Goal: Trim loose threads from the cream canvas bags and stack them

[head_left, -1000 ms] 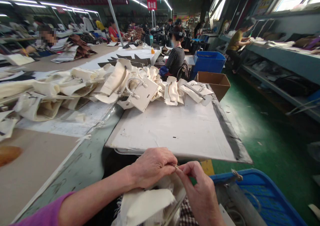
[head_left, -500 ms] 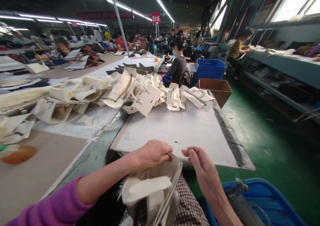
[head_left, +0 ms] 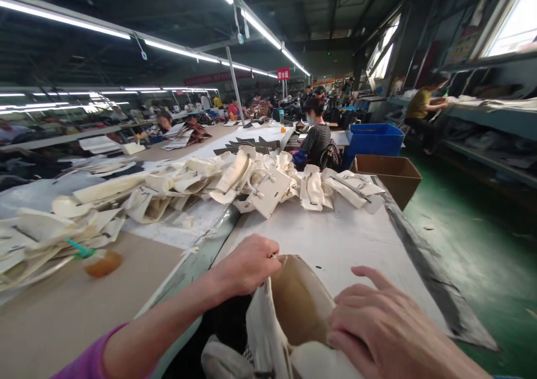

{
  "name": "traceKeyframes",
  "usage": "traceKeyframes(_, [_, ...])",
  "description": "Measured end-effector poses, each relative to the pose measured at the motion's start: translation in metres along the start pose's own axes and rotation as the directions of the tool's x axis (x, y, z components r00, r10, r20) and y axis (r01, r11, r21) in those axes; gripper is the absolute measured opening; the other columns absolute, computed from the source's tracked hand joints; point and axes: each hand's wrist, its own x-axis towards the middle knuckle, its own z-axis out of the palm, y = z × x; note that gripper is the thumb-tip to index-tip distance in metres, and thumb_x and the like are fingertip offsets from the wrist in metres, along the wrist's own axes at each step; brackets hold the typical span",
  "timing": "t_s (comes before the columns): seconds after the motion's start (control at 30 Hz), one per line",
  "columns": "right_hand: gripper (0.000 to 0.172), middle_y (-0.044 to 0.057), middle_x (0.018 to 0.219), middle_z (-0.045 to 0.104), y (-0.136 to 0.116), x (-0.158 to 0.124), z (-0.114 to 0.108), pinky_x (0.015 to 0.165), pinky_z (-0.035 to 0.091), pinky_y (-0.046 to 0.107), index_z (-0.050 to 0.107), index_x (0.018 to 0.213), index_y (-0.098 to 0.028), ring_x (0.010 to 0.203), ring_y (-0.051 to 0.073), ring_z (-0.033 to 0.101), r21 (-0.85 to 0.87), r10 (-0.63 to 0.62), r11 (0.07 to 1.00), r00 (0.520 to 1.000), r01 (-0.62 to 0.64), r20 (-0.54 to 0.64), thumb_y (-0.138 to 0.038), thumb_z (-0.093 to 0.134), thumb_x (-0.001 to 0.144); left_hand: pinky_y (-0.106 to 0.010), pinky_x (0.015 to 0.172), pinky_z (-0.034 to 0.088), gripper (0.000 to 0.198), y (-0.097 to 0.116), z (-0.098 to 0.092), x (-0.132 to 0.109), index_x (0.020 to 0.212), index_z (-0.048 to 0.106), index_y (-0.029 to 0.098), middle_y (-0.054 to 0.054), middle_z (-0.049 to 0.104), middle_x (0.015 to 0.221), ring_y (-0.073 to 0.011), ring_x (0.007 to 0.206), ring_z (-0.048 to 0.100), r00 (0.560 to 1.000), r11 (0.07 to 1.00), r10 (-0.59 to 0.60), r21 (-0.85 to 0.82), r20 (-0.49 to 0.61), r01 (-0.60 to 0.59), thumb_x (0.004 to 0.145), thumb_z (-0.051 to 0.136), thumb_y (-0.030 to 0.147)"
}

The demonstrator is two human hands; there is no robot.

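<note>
At the near end of a white table, I see a cream bag, mouth open, before the worker. The left hand pinches its rim. The right hand is at its right side, index finger spread from the others; whether they grip, I cannot tell. Beyond lies a heap of bags.

Decent open stretch on the white table between the bag and the pile, so a hand could slide across there. Pile blocks the far end, though. Over left, there's bare brown tabletop between the bottle and the left forearm.
</note>
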Motion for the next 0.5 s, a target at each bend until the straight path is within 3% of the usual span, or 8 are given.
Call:
traceKeyframes(0.1, [0.025,-0.002,0.055,0.065,0.003,-0.011,0.004,0.095,0.037,0.052,0.061,0.058,-0.024,0.055,0.018,0.063,-0.134,-0.054,0.990,0.999,0.054,0.010,-0.009,0.049,0.074,-0.024,0.046,0.022,0.017,0.003,0.011,-0.013,0.054,0.045,0.018,0.005,0.044,0.041,-0.0107,0.042,0.042,0.993,0.974,-0.076,-0.205,0.094,0.094,0.071,0.046,0.021])
traceKeyframes(0.17, [0.021,-0.002,0.049,0.061,0.000,-0.016,0.017,0.090,0.042,0.051,0.058,0.056,-0.023,0.049,0.017,0.059,-0.188,-0.044,0.982,0.998,0.035,-0.046,-0.006,0.050,0.066,-0.023,0.045,0.023,0.017,0.001,0.026,-0.023,0.057,0.046,0.018,0.006,0.043,0.041,-0.0110,0.041,0.043,0.981,0.939,-0.109,-0.308,0.158,0.154,0.073,0.045,0.022])
traceKeyframes(0.27, [0.015,0.001,0.054,0.059,-0.007,-0.020,0.050,0.067,0.051,0.045,0.056,0.065,-0.022,0.054,0.023,0.060,-0.236,0.047,0.969,0.990,-0.077,-0.131,-0.008,0.055,0.058,-0.023,0.045,0.023,0.017,-0.005,0.052,-0.038,0.060,0.047,0.018,0.005,0.046,0.045,-0.0113,0.045,0.045,0.974,0.918,-0.155,-0.341,0.167,0.205,0.076,0.043,0.023])
traceKeyframes(0.33, [0.020,0.004,0.070,0.062,-0.009,-0.024,0.076,0.056,0.052,0.038,0.054,0.075,-0.021,0.066,0.026,0.063,-0.173,0.177,0.963,0.970,-0.205,-0.165,-0.011,0.058,0.059,-0.023,0.048,0.025,0.019,-0.009,0.064,-0.049,0.059,0.045,0.018,0.004,0.049,0.049,-0.0115,0.050,0.046,0.978,0.936,-0.168,-0.293,0.120,0.197,0.077,0.043,0.023])
traceKeyframes(0.4, [0.025,0.004,0.083,0.061,-0.009,-0.030,0.099,0.054,0.053,0.032,0.050,0.085,-0.023,0.073,0.023,0.064,-0.022,0.328,0.942,0.929,-0.336,-0.172,-0.013,0.059,0.064,-0.023,0.051,0.026,0.021,-0.012,0.068,-0.056,0.058,0.043,0.018,0.003,0.050,0.054,-0.0116,0.055,0.046,0.983,0.960,-0.164,-0.215,0.077,0.177,0.078,0.044,0.022])
traceKeyframes(0.5, [0.033,0.004,0.101,0.061,-0.010,-0.037,0.121,0.051,0.053,0.027,0.046,0.105,-0.024,0.073,0.019,0.067,0.187,0.517,0.853,0.835,-0.487,-0.187,-0.020,0.053,0.073,-0.022,0.053,0.028,0.019,-0.016,0.064,-0.060,0.060,0.045,0.018,0.003,0.053,0.062,-0.0120,0.059,0.047,0.986,0.980,-0.151,-0.118,0.076,0.159,0.079,0.045,0.021])
